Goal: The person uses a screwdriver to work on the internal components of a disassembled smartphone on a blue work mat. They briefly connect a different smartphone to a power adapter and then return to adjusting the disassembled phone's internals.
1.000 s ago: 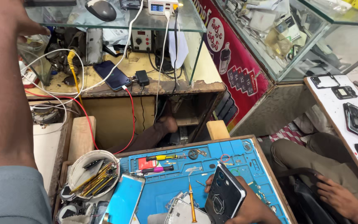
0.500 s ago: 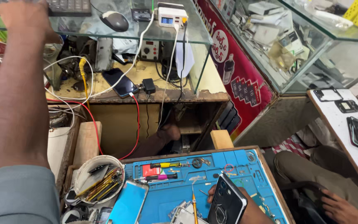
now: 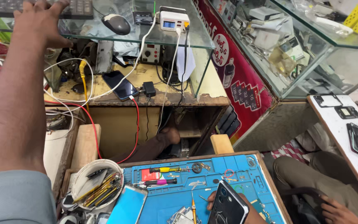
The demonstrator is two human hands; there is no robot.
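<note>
1. The left hand [image 3: 42, 20] is stretched far forward and up, lying on a dark keyboard [image 3: 77, 7] at the left end of a glass shelf [image 3: 195, 39]. Its fingers are spread wide and flat, gripping nothing; the fingertips run past the top edge of the head view.
2. The right hand [image 3: 255, 215] is low in the view, largely hidden. Its fingers are closed round a black phone [image 3: 228, 205], which is held tilted, back side up, with the camera rings showing.
3. The black phone sits just above the near right part of a blue work mat [image 3: 245, 174], which covers the near surface.
4. On the mat lie a yellow-handled screwdriver [image 3: 167, 169], a pink-handled tool [image 3: 162, 181] and small loose parts. A second phone with a light blue screen [image 3: 128, 205] lies at the mat's left edge.
5. Left of the mat stands a white bowl [image 3: 79, 182] filled with hand tools.
6. On the glass shelf, right of the keyboard, are a black mouse [image 3: 115, 24] and a white unit with a small display [image 3: 173, 20].
7. Under the shelf, a dark phone [image 3: 120, 85] rests on a worn wooden ledge, among white, yellow and red cables.
8. At lower right another person's hand [image 3: 336, 211] rests near their knee. A white board [image 3: 344, 124] beside them carries phone parts.
</note>
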